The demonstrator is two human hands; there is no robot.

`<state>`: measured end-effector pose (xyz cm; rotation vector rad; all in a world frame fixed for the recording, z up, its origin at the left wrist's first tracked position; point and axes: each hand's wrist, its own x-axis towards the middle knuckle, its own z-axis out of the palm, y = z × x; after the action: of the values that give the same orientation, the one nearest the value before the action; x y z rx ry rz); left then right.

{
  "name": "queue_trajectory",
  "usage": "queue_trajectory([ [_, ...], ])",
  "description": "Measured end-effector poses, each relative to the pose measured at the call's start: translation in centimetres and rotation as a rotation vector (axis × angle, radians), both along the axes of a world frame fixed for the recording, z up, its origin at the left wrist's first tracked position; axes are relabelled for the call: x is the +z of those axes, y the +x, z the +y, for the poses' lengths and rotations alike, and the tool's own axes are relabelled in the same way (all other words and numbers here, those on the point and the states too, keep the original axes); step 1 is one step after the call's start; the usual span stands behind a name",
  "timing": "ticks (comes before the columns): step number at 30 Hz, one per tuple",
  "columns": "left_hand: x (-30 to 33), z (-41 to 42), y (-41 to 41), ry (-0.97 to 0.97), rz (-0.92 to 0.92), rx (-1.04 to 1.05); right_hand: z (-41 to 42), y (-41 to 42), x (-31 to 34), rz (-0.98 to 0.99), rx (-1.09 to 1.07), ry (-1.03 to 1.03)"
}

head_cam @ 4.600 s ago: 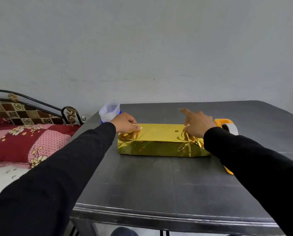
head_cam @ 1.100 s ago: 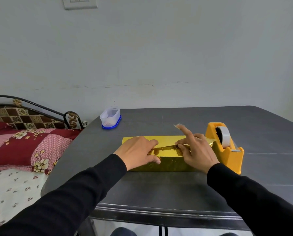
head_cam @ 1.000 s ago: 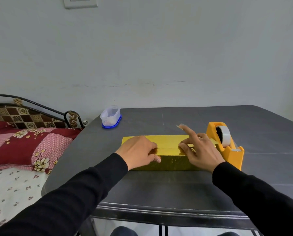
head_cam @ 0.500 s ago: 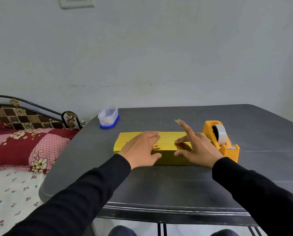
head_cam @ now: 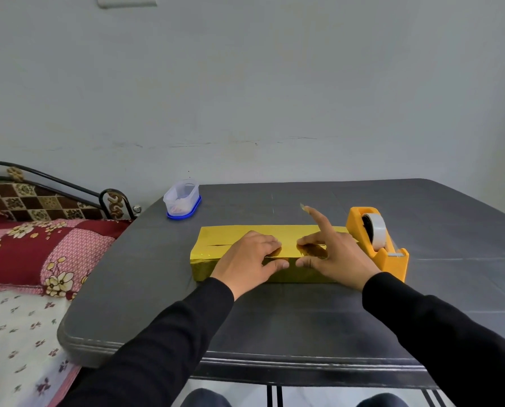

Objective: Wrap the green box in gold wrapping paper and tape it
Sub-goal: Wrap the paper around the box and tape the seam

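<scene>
The box, wrapped in gold paper (head_cam: 216,240), lies lengthwise on the dark table (head_cam: 274,318); no green shows. A seam runs along its top. My left hand (head_cam: 245,259) presses on the top near the middle, thumb against the front face. My right hand (head_cam: 336,257) presses the top just to the right, thumb on the front face too. Its index finger points up with a small piece of tape (head_cam: 304,206) stuck to the tip. The orange tape dispenser (head_cam: 389,259) stands at the box's right end.
A small clear plastic container with a blue lid (head_cam: 182,199) sits upside down at the table's far left corner. A bed with a red patterned pillow (head_cam: 39,251) lies left of the table. A bare wall stands behind.
Both hands left the box's ends and came to its middle. In the last second they drew closer together along the top seam, the right index finger staying raised with the tape.
</scene>
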<state>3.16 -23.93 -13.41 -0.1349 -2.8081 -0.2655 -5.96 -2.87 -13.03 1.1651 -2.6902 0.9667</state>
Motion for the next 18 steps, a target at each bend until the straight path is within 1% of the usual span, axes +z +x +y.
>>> queue_trajectory([
  [3, -0.3, 0.1, 0.0, 0.018, 0.02, 0.012, 0.3, 0.5, 0.2, -0.019, -0.022, -0.038],
  [6, -0.4, 0.2, 0.2, 0.061, 0.023, 0.017, 1.0, 1.2, 0.8, -0.027, -0.096, -0.28],
  [8, -0.4, 0.2, 0.2, 0.088, 0.03, 0.021, 1.1, 1.4, 2.0, -0.101, -0.135, -0.415],
  [9, -0.5, 0.2, 0.2, 0.105, 0.031, 0.024, 1.0, 1.4, 2.6, -0.159, -0.142, -0.436],
  [14, -0.2, 0.3, 0.3, 0.156, 0.01, 0.028, 0.7, 0.4, 4.5, -0.257, -0.125, -0.324],
  [18, -0.1, 0.3, 0.3, 0.17, 0.009, 0.028, 0.4, -0.9, 5.5, -0.478, -0.041, -0.249],
])
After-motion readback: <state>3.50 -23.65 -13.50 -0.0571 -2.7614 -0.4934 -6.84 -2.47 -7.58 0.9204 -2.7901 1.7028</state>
